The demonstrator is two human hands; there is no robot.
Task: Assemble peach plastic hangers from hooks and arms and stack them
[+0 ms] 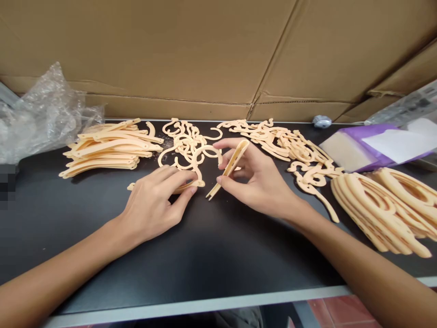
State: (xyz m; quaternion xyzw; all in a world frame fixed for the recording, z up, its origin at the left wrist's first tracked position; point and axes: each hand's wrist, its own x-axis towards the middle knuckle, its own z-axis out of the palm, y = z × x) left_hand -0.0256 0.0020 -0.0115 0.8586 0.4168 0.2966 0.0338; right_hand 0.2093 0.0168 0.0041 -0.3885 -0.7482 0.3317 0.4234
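Note:
My left hand point(159, 198) is closed on a cream plastic hanger arm, mostly hidden under the fingers. At its inner end a curved hanger hook point(197, 171) stands up, its tip curling toward my right hand. My right hand point(247, 175) pinches a second hanger arm point(230, 168) between thumb and fingers. That arm is tilted, with its forked lower end pointing down to the left, a short way apart from the hook's base. Behind both hands lies a loose heap of cream hooks point(186, 139) on the black table point(191, 269).
Hanger arms point(109, 148) are stacked at the left beside crumpled clear plastic point(48, 118). More small curved parts point(287, 141) spread behind my right hand. Folded hangers point(378, 214) are piled at the right, near a purple packet point(378, 146). Cardboard point(153, 50) walls the back.

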